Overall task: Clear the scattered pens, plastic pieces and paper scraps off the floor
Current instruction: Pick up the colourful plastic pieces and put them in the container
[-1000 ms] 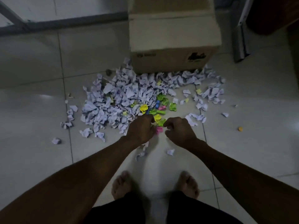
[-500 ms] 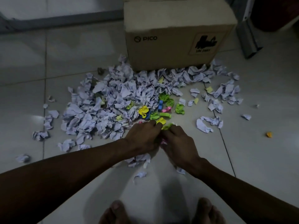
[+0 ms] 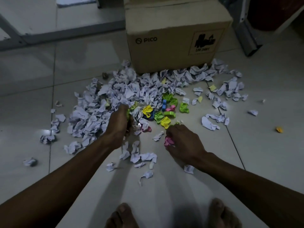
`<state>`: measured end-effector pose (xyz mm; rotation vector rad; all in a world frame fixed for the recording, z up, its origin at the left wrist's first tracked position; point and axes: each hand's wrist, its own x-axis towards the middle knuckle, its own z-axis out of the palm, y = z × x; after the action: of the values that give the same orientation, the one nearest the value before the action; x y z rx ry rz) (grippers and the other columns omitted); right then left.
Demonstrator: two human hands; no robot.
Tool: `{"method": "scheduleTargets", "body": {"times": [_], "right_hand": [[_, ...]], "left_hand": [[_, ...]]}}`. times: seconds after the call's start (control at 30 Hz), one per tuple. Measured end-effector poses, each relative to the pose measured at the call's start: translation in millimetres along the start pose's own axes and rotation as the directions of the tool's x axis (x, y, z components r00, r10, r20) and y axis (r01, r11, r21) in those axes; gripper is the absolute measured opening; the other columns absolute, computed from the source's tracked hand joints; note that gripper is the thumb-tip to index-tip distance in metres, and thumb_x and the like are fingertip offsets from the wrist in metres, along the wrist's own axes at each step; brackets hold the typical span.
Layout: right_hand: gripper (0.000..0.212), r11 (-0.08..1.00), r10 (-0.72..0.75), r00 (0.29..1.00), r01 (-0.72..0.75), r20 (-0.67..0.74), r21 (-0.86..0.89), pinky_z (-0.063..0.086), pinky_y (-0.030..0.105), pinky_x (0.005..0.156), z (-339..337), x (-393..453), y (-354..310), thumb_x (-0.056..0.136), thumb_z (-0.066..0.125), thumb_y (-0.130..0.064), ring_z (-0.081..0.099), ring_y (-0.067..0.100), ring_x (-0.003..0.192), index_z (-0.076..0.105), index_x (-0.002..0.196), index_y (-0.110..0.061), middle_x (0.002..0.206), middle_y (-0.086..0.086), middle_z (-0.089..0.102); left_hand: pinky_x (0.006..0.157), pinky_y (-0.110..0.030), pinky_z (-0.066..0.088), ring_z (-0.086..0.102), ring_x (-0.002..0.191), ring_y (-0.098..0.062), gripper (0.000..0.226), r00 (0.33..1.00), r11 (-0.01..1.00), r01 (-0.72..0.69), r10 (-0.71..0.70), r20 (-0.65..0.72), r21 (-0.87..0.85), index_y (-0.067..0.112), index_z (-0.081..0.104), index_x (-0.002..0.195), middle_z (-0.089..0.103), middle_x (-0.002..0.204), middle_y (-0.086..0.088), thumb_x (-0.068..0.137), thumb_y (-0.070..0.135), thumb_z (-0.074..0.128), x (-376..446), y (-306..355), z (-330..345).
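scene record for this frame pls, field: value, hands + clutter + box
left hand: closed on a green plastic piece at the edge of the paper pile
right hand: closed on a pink plastic piece, low over the floor
paper scraps: big crumpled white pile, strays spread left and right
plastic pieces: green, yellow, blue, pink cluster between the pile and the right hand
cardboard box: closed, behind the pile, marked PICO
orange scrap: alone, far right
pens: none visible
floor: pale tiles
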<state>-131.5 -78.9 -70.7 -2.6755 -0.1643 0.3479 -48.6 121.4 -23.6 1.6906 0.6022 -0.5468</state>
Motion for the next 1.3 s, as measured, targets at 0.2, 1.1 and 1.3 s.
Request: {"method": "scheduleTargets", "body": {"times": [0.2, 1.1, 1.3], "right_hand": [[0.032, 0.997, -0.053, 0.998, 0.054, -0.032, 0.051, 0.041, 0.030, 0.070, 2, -1, -5, 0.089, 0.061, -0.034, 0.053, 0.021, 0.103, 0.060, 0.120, -0.027, 0.110, -0.002, 0.054], [0.043, 0.943, 0.080, 0.980, -0.017, -0.180, 0.331, 0.035, 0.024, 0.066, 0, 40, -40, 0.072, 0.078, -0.038, 0.051, 0.013, 0.090, 0.063, 0.111, -0.027, 0.101, -0.004, 0.049], [0.049, 0.825, 0.089, 0.967, 0.063, -0.239, 0.561, 0.037, 0.001, 0.066, -8, 45, -47, 0.071, 0.083, -0.035, 0.050, -0.007, 0.082, 0.066, 0.115, -0.024, 0.099, -0.008, 0.054]], "left_hand": [[0.047, -0.024, 0.023, 0.035, 0.045, -0.021, 0.033, 1.000, 0.993, 0.016, -0.016, -0.002, 0.119, 0.008, 0.048, 0.058, 0.048, 0.054, -0.013, 0.090, 0.015, 0.045, 4, -3, -6], [0.039, -0.017, 0.031, 0.047, 0.041, -0.005, 0.027, 0.965, 0.957, -0.171, 0.114, 0.238, 0.233, 0.005, 0.071, 0.090, 0.057, 0.063, -0.003, 0.092, 0.030, 0.063, -5, -10, 1], [0.055, -0.028, 0.010, 0.022, 0.050, -0.011, 0.030, 0.870, 0.977, 0.212, -0.185, 0.456, -0.007, 0.017, 0.062, 0.078, 0.041, 0.058, 0.001, 0.094, 0.041, 0.053, -6, -5, -10]]}}
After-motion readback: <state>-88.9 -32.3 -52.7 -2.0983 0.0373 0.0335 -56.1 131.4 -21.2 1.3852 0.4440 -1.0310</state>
